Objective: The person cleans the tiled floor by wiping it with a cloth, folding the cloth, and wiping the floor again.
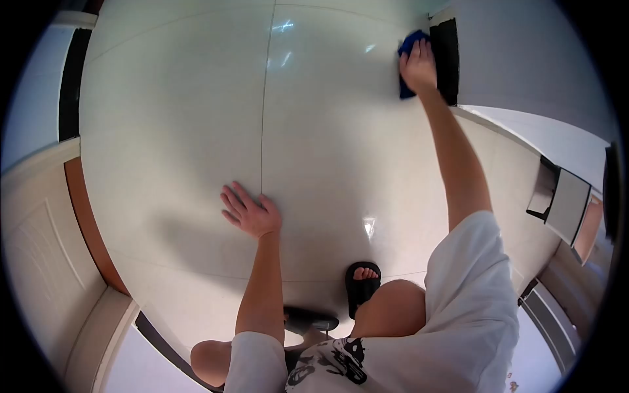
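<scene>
At the upper right, my right hand (419, 67) presses down on a dark blue cloth (407, 88), its fingers spread over the top of it. The cloth lies on the pale tiled floor (327, 144), right beside the black baseboard (447, 62). My left hand (251, 212) rests on the floor near the middle, palm down with the fingers spread, next to a dark tile joint. Nothing is in it.
A black sandal (362, 288) on a foot is below the hands, near a bent knee. A closed door (39, 262) stands at the left. Furniture with a pale panel (567, 204) is at the right. Walls border both sides.
</scene>
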Tool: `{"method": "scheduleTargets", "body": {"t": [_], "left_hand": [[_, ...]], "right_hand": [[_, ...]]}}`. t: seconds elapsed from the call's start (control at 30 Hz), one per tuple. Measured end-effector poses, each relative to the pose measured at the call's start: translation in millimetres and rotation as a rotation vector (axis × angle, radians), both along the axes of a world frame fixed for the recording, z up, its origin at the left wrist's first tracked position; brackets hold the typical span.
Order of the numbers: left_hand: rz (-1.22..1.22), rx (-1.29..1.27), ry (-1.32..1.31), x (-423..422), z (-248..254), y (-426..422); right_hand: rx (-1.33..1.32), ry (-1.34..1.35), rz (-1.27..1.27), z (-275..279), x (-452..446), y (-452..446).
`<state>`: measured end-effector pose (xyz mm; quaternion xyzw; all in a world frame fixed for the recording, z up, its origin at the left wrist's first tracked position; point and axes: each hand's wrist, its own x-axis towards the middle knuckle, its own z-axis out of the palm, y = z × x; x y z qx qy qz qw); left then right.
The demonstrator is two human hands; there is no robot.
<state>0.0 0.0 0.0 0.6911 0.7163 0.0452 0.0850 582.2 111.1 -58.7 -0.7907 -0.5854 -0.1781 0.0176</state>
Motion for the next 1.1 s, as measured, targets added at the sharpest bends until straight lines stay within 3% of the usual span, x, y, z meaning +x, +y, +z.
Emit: {"method": "scheduleTargets", "body": {"t": [0.17,0.37,0.5,0.6,0.7,0.8,0.87,0.97,1.0,1.03,1.1], "left_hand": [[0.009,-0.013,0.006,-6,6,9],[0.011,-0.006,0.002,2,1,4],[0.009,0.005,0.018,-1,0,5],[0.007,-0.002,0.030,-4,-1,4],[0.012,-0.007,0.015,-1,0,5],[0.017,-0.018,0.006,2,3,7],[0.011,-0.019,0.016,1,6,5],[-0.009,0.014,-0.001,2,8,5],[-0.007,0.027,0.001,3,6,5],[-0.006,0.038,0.001,2,3,6],[-0.005,0.052,0.001,1,-3,3]], "right_hand": [[-0.093,0.129,-0.153,13,22,75],[0.110,0.150,-0.100,28,-30,9],[0.132,0.225,-0.051,41,-109,-80],[0.127,0.237,-0.055,43,-126,-98],[0.123,0.225,-0.127,33,-114,-56],[-0.058,0.110,-0.243,20,-121,30],[-0.074,0.235,-0.231,41,-172,91],[0.014,0.279,0.027,43,-257,145],[0.126,0.565,0.124,54,-290,145],[0.202,0.592,0.264,47,-321,144],[0.115,0.612,0.561,63,-371,111]]}}
